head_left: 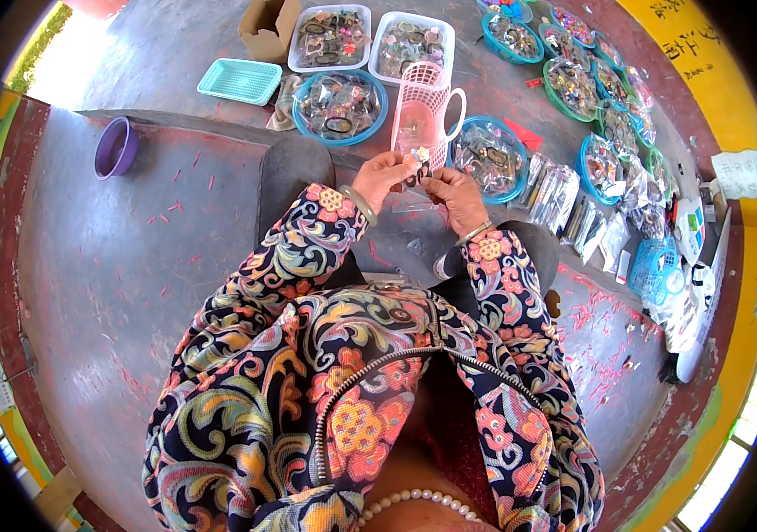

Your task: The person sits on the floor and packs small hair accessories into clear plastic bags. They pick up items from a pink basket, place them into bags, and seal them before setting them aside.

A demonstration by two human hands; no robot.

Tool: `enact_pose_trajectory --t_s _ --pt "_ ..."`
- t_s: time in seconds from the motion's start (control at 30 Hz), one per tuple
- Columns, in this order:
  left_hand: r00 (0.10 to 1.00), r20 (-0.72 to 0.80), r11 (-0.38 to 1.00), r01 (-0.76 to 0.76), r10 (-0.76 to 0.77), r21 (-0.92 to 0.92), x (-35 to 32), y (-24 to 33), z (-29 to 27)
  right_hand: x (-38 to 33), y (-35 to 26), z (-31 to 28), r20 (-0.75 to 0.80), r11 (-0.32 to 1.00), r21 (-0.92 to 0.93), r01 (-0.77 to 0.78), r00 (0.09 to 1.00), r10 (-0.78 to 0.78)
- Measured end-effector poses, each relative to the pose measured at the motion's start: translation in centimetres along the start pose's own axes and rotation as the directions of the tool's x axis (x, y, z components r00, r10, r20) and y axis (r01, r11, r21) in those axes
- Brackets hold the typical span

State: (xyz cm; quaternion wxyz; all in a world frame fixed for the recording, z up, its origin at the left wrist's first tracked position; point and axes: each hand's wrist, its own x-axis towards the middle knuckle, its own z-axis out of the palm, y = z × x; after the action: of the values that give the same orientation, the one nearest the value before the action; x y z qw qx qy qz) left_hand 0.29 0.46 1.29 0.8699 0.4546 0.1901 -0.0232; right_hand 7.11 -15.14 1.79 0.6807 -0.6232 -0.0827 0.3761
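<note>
here both hands, left hand [381, 175] and right hand [455, 196], pinch one small packet [417, 161] before a pink basket [421, 113].

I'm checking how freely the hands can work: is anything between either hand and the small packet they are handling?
Nothing visible is. The left hand and the right hand both pinch the small packet directly with their fingertips. The pink handled basket stands just beyond it, not between the hands and the packet.

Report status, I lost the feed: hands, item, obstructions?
Left hand and right hand both pinching a small packet. Pink basket just beyond. Nothing between hands.
</note>
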Motion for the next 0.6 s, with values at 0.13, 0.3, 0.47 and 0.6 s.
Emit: enact_pose_trajectory --t_s 0.13,0.3,0.47,0.6 --pt "0.999 0.040 0.999 -0.026 0.027 -0.019 0.4 -0.6 -0.7 0.1 0.4 0.5 0.023 0.973 -0.228 0.044 0.999 -0.040" --pt "1.000 -0.016 0.999 0.025 -0.025 -0.025 0.4 -0.6 -1.0 0.2 0.9 0.5 0.045 0.968 -0.249 0.044 0.998 -0.034" --pt "0.998 -0.043 0.991 0.031 -0.037 -0.131 0.2 -0.4 -0.7 -0.4 -0.2 1.2 0.064 0.976 -0.217 -0.001 0.998 0.016" --pt "0.997 -0.001 0.978 0.069 -0.071 -0.195 0.3 -0.5 -1.0 -0.1 0.3 0.9 0.076 0.965 -0.257 0.061 0.996 -0.042"
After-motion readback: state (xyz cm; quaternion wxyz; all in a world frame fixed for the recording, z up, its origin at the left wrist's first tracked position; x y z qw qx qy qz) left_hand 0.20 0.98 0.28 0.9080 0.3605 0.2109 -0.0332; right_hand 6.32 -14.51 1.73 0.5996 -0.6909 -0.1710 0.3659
